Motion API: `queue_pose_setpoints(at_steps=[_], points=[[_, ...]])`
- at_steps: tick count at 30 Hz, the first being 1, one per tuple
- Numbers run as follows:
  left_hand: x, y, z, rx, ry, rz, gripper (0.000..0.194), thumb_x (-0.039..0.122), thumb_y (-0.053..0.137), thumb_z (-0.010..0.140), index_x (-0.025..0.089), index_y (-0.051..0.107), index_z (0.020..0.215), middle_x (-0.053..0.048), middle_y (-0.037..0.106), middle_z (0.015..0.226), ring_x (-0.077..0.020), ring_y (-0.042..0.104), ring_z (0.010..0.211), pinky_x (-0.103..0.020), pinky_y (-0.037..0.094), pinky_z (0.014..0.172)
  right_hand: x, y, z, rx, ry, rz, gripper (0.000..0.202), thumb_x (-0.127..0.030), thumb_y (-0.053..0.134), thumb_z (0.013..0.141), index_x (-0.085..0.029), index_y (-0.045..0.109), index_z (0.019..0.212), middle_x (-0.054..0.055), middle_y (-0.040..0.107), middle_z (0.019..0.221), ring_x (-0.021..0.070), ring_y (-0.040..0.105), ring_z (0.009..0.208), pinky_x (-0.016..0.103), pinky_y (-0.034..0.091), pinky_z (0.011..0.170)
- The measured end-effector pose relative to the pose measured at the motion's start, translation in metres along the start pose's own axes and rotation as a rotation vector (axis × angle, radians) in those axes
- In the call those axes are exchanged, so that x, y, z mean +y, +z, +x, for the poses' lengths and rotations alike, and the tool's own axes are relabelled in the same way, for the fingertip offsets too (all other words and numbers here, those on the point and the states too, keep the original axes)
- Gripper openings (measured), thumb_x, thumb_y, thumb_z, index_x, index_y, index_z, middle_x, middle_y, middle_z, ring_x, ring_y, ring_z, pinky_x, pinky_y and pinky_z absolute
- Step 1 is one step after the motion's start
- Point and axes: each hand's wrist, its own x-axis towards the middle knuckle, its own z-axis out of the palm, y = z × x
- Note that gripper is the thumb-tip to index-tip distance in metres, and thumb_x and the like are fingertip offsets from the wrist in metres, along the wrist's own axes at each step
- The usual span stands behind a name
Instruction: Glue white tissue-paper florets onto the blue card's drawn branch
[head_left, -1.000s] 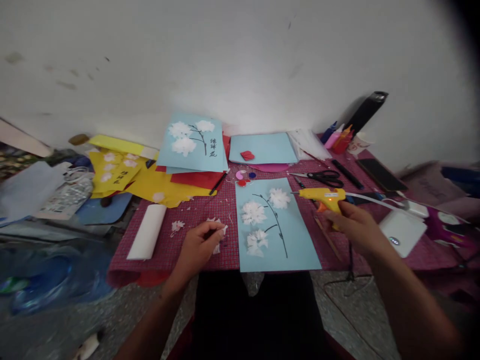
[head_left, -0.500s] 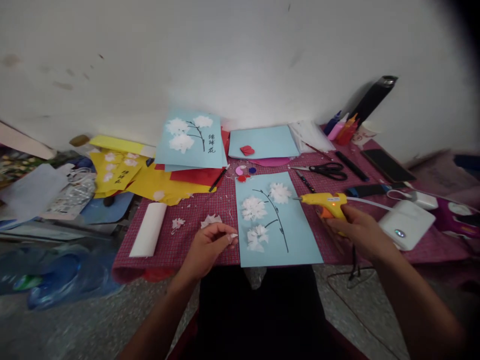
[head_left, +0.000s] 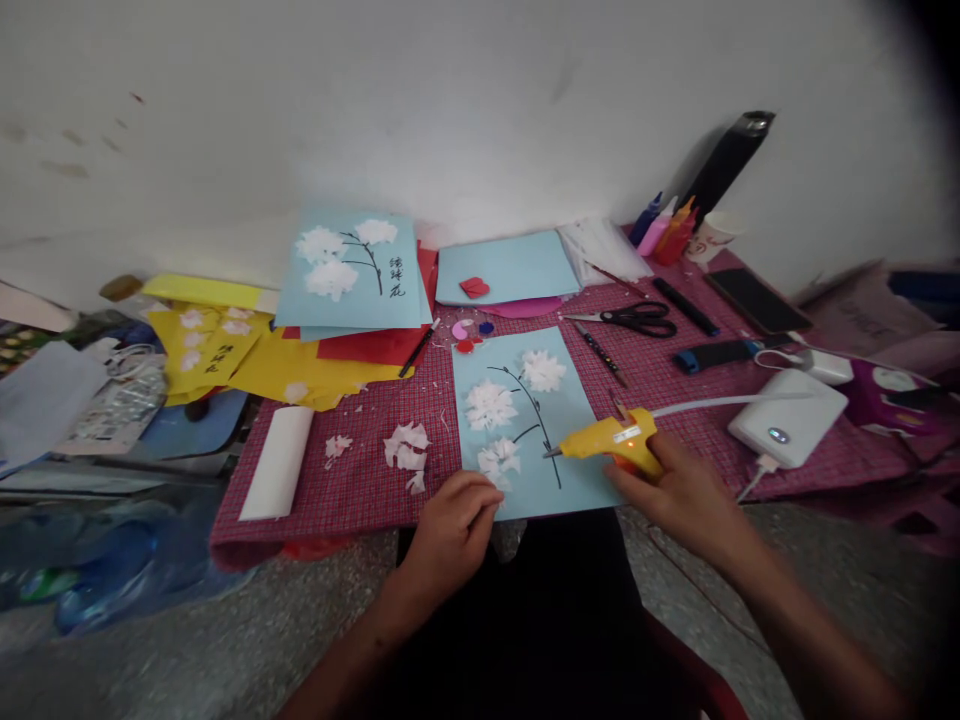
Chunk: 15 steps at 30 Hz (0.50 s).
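Note:
A light blue sheet [head_left: 540, 495] lies on the checked cloth, bearing a drawn black branch and three white paper flowers. My left hand [head_left: 459, 530] is pinched at the lowest flower [head_left: 499, 462], by the sheet's lower left corner; a small white piece shows at its fingertips. My right hand [head_left: 679, 490] grips a yellow glue gun [head_left: 611, 440], its nozzle pointing left over the stem. Cut white paper pieces [head_left: 409, 447] lie left of the sheet.
A white paper roll [head_left: 277, 463] lies at the left. Behind are a finished flower picture [head_left: 300, 305], blue sheets [head_left: 510, 265] and scissors [head_left: 637, 318]. A white box [head_left: 791, 420], phone [head_left: 757, 299] and paint bottles [head_left: 667, 232] stand or lie at the right.
My left hand has moved right and down to the lowest flower. My right hand has brought the glue gun left and down over the sheet. The view has shifted slightly.

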Motion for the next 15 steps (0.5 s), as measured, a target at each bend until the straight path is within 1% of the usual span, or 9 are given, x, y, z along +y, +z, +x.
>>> queue_pose_setpoints(at_steps=[3, 5, 7, 9, 12, 15], points=[[0.001, 0.003, -0.007, -0.018, 0.017, -0.002, 0.019, 0.010, 0.055, 0.097, 0.020, 0.071, 0.100, -0.007, 0.071, 0.098, -0.0177, 0.068, 0.092, -0.031, 0.058, 0.082, -0.006, 0.010, -0.015, -0.035, -0.112, -0.037, 0.030, -0.053, 0.062, 0.083, -0.026, 0.051, 0.081, 0.005, 0.066, 0.075, 0.0233, 0.063, 0.064, 0.033, 0.040, 0.057], [0.002, 0.004, -0.013, -0.033, 0.053, -0.013, 0.021, 0.009, 0.054, 0.096, 0.020, 0.071, 0.103, -0.007, 0.071, 0.099, -0.0172, 0.068, 0.092, -0.029, 0.059, 0.081, -0.010, 0.017, -0.020, -0.035, -0.195, -0.096, 0.026, -0.049, 0.059, 0.086, -0.025, 0.051, 0.085, 0.007, 0.067, 0.079, 0.0253, 0.065, 0.070, 0.034, 0.042, 0.061], [0.002, 0.006, -0.017, -0.052, 0.091, -0.018, 0.023, 0.007, 0.054, 0.096, 0.019, 0.070, 0.106, -0.008, 0.071, 0.100, -0.0166, 0.068, 0.092, -0.028, 0.059, 0.082, -0.012, 0.022, -0.022, -0.025, -0.241, -0.159, 0.022, -0.045, 0.057, 0.089, -0.024, 0.051, 0.087, 0.007, 0.067, 0.079, 0.0270, 0.066, 0.072, 0.035, 0.042, 0.063], [0.002, 0.006, -0.018, -0.067, 0.119, -0.001, 0.024, 0.006, 0.053, 0.096, 0.019, 0.069, 0.108, -0.008, 0.071, 0.101, -0.0165, 0.069, 0.093, -0.027, 0.059, 0.083, -0.013, 0.025, -0.021, -0.008, -0.245, -0.205, 0.021, -0.044, 0.057, 0.089, -0.024, 0.051, 0.088, 0.008, 0.067, 0.079, 0.0282, 0.067, 0.074, 0.036, 0.042, 0.063], [0.002, 0.007, -0.017, -0.077, 0.151, 0.079, 0.024, 0.008, 0.050, 0.096, 0.017, 0.069, 0.109, -0.009, 0.071, 0.103, -0.0177, 0.069, 0.093, -0.028, 0.060, 0.082, -0.012, 0.026, -0.019, 0.007, -0.239, -0.235, 0.022, -0.044, 0.057, 0.090, -0.023, 0.052, 0.092, 0.009, 0.069, 0.082, 0.0289, 0.069, 0.076, 0.036, 0.044, 0.063], [0.002, 0.011, -0.015, -0.085, 0.183, 0.170, 0.024, 0.012, 0.047, 0.099, 0.017, 0.070, 0.105, -0.009, 0.073, 0.101, -0.0184, 0.070, 0.089, -0.028, 0.060, 0.077, -0.010, 0.025, -0.018, 0.005, -0.251, -0.253, 0.022, -0.044, 0.057, 0.091, -0.023, 0.052, 0.092, 0.010, 0.070, 0.083, 0.0297, 0.070, 0.077, 0.037, 0.044, 0.064]])
